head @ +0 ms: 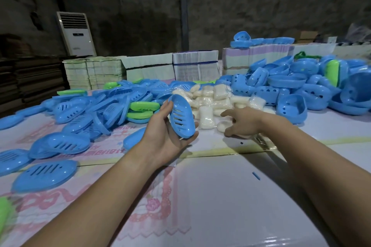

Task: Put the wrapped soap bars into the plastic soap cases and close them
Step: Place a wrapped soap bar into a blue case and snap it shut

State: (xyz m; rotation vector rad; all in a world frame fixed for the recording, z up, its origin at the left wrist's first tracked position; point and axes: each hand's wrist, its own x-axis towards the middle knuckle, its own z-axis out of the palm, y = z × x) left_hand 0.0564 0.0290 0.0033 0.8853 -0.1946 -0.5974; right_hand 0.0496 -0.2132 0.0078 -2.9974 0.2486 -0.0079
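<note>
L hand (160, 136) is palm-up w/ fingers curled round 1 blue slotted case half (181, 115), held tilted on edge above the bench (230, 196); nothing visible inside that half. R hand (244, 122) is palm-down at the near edge of the soap pile, fingers bent over a wrapped soap bar (221, 126); can't tell if it's actually gripping it or just touching. The 2 hands are apart, w/ soap bars between them.

Wrapped soap bars (212, 96): loose heap of white bars in clear film at bench centre, lying straight on the bench, not in any case. 1 bar (204, 119) lies just beside the held case half.

Slotted blue halves (90, 110): big heap on the L side, shallow, w/ long slots, all lying loose & no soap seen in them. A few green ones (142, 106) mixed in. More single slotted halves (46, 174) lie face-down near the L front edge.

Deep blue halves (291, 86): heap on the R side, bowl-shaped w/ small heart-shaped holes; those facing the camera look unfilled. 1 green piece (332, 72) sits in that heap.

Back of bench: row of bundled flat card/paper stacks (195, 65), w/ a few blue halves (261, 41) resting on top of the R-hand stack. White floor-standing AC unit (75, 33) against the wall, back L.

Bench top is covered w/ glossy printed sheeting, pink pattern.
</note>
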